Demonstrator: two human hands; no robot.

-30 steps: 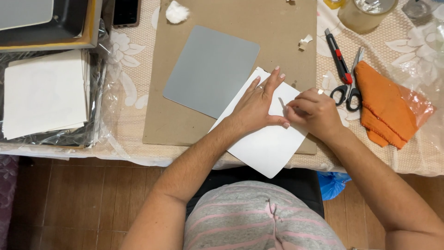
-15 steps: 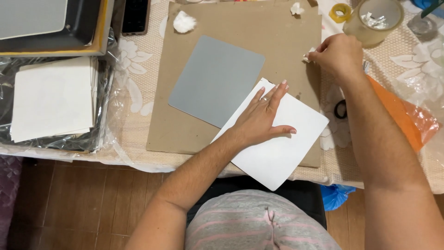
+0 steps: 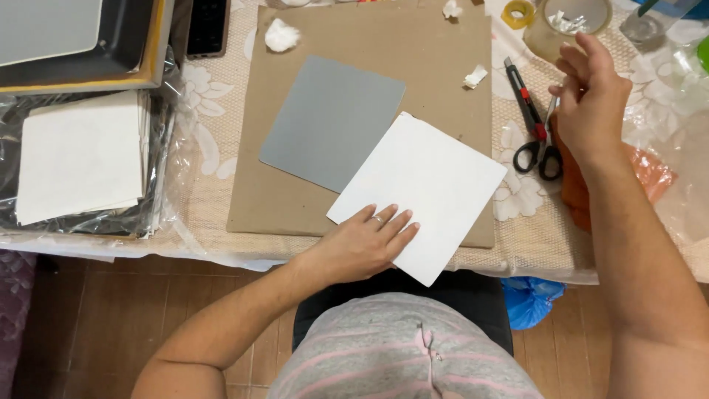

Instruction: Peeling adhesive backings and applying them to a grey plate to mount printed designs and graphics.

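On brown cardboard (image 3: 295,199), left hand (image 3: 365,247) flat on white sheet (image 3: 425,188), right hand (image 3: 591,103) spread above scissors (image 3: 543,144)

- White sheet (image 3: 425,188): smooth, matt card or paper, pressed flat under the left hand (image 3: 365,244).
- Grey sheet (image 3: 332,122): matt, even, board-like finish.
- Brown backing board (image 3: 295,199): plain cardboard, dull and slightly fibrous.
- Counter (image 3: 214,185): covered in cream woven cloth with a floral pattern, with clear glossy plastic film crinkled at the edges.
- Scissors (image 3: 543,144): bright metal blades, black plastic handles, beside the right hand (image 3: 591,103).
- Orange cloth (image 3: 650,174): soft, matt fabric.
- Floor (image 3: 111,325): brown wood-look planks with a faint sheen.
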